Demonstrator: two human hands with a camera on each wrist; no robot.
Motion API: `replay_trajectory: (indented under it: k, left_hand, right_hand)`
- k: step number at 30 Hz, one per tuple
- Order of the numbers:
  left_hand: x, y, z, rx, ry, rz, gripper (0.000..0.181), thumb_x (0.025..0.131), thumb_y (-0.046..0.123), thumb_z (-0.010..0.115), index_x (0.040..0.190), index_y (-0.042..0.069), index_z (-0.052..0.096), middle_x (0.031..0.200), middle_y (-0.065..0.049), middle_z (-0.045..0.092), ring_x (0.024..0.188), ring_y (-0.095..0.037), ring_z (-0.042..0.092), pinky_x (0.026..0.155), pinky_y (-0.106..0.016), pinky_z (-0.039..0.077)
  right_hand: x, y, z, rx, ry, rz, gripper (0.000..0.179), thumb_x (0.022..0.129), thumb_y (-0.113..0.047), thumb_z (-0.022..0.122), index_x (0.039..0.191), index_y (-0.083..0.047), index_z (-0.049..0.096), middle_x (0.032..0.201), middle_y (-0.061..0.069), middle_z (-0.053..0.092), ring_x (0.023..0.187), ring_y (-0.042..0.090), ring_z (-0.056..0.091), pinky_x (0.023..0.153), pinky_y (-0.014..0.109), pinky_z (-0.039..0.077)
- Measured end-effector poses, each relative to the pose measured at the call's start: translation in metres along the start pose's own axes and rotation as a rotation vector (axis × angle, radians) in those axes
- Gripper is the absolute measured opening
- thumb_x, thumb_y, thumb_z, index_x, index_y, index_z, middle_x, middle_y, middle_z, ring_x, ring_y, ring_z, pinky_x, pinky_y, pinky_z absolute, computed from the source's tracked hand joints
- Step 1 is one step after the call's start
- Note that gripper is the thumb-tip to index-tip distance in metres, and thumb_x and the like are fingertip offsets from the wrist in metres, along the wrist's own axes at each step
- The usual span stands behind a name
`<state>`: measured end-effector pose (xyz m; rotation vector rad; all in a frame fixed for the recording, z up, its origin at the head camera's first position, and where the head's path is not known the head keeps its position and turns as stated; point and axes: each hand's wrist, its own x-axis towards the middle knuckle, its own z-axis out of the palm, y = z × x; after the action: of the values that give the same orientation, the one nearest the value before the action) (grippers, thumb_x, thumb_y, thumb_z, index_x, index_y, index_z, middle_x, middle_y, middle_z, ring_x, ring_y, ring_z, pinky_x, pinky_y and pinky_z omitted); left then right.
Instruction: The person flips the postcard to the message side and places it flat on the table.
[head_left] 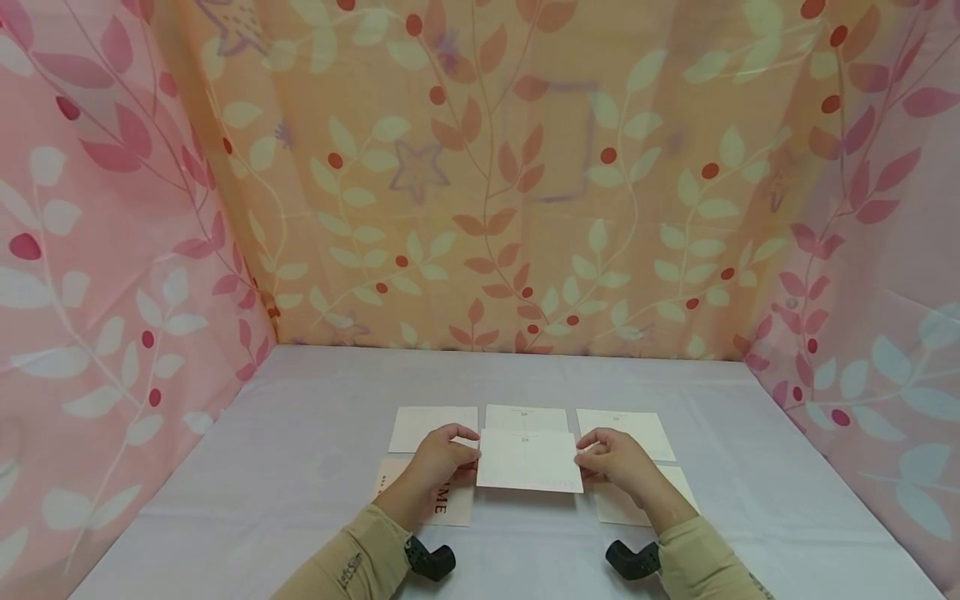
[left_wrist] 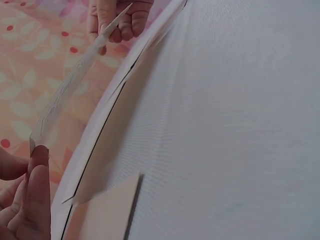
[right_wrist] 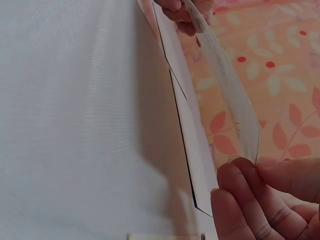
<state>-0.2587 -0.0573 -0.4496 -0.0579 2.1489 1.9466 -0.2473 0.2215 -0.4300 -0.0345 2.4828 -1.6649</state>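
A pale card (head_left: 529,467) is held level above the table, small print near its upper edge. My left hand (head_left: 441,457) pinches its left edge between thumb and fingers, and my right hand (head_left: 617,462) pinches the right edge. Seen edge-on in the left wrist view, the card (left_wrist: 70,85) spans the gap between both hands and bends slightly. Beneath my left wrist lies a card with dark letters (head_left: 454,507), partly covered by the forearm. A plain card (head_left: 619,508) lies partly hidden under my right wrist. The held card hides part of the back middle card (head_left: 527,417).
Two more cards, the back left card (head_left: 432,423) and the back right card (head_left: 633,432), lie in the far row. A white cloth covers the table (head_left: 262,467). Patterned curtains (head_left: 487,208) enclose the back and sides. Black wrist devices (head_left: 433,562) sit at both cuffs.
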Motion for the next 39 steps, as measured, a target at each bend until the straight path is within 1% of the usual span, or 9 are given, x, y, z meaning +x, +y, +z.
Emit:
replay_trajectory:
  k: [6, 15, 24, 31, 39]
  left_hand:
    - [0.0006, -0.0005, 0.0013, 0.014, 0.013, 0.012, 0.028, 0.082, 0.004, 0.062, 0.109, 0.007, 0.058, 0.081, -0.008, 0.064, 0.069, -0.017, 0.062, 0.063, -0.030, 0.052]
    - [0.0018, -0.0050, 0.0019, -0.011, -0.013, -0.014, 0.023, 0.082, 0.008, 0.063, 0.104, 0.007, 0.058, 0.081, -0.011, 0.064, 0.068, -0.019, 0.061, 0.062, -0.029, 0.053]
    - [0.0015, -0.0056, 0.0026, 0.028, -0.012, -0.019, 0.019, 0.084, 0.008, 0.061, 0.103, 0.008, 0.059, 0.080, -0.010, 0.064, 0.066, -0.018, 0.062, 0.060, -0.028, 0.053]
    - [0.0009, -0.0067, 0.0034, 0.033, -0.012, -0.024, 0.017, 0.086, 0.011, 0.060, 0.102, 0.007, 0.061, 0.081, -0.011, 0.064, 0.066, -0.016, 0.064, 0.060, -0.028, 0.054]
    - [-0.0013, -0.0052, 0.0041, 0.061, -0.016, -0.057, 0.015, 0.088, 0.015, 0.057, 0.099, 0.005, 0.063, 0.082, -0.008, 0.065, 0.071, -0.016, 0.065, 0.063, -0.026, 0.053]
  right_hand:
    - [-0.0003, 0.0017, 0.0010, 0.006, -0.014, 0.014, 0.030, 0.080, -0.004, 0.066, 0.105, 0.006, 0.054, 0.073, 0.010, 0.065, 0.066, 0.021, 0.063, 0.062, 0.036, 0.053]
    - [0.0008, 0.0024, 0.0032, -0.020, 0.012, 0.037, 0.024, 0.080, -0.001, 0.065, 0.101, 0.004, 0.055, 0.073, 0.010, 0.065, 0.064, 0.021, 0.063, 0.060, 0.035, 0.053]
    - [0.0001, 0.0039, 0.0055, -0.039, 0.035, 0.074, 0.021, 0.080, -0.002, 0.065, 0.099, 0.002, 0.055, 0.071, 0.009, 0.065, 0.061, 0.022, 0.063, 0.057, 0.034, 0.053]
    - [0.0004, 0.0050, 0.0070, -0.061, 0.053, 0.091, 0.013, 0.084, -0.001, 0.059, 0.097, 0.001, 0.056, 0.071, 0.010, 0.065, 0.060, 0.021, 0.062, 0.055, 0.033, 0.053]
    - [0.0005, 0.0074, 0.0084, -0.069, 0.049, 0.119, 0.009, 0.083, 0.001, 0.059, 0.092, 0.000, 0.056, 0.067, 0.008, 0.063, 0.058, 0.019, 0.061, 0.054, 0.032, 0.052]
